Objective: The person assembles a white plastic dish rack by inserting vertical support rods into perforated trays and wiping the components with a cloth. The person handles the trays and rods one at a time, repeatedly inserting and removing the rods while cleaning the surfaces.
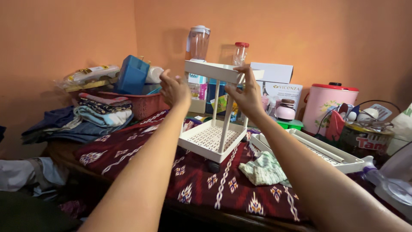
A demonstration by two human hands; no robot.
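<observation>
Orange walls back a cluttered table under a patterned maroon cloth, where the half-built white rack stands with two shelves joined, the right hand gripping its top shelf, the left hand loosely curled beside, another tray unattached.

My body in view: two arms, bare from the lower frame edge up to the hands, with no sleeve, cuff or fabric showing anywhere along either forearm. Left hand: uncovered, no glove, no ring, bracelet or watch visible on it or at its wrist; its back faces my camera, knuckles plain. Right hand: likewise uncovered and unadorned, wrist bare, short fingernails as far as I can make out, no markings, bandages or jewellery to be seen on it.
</observation>
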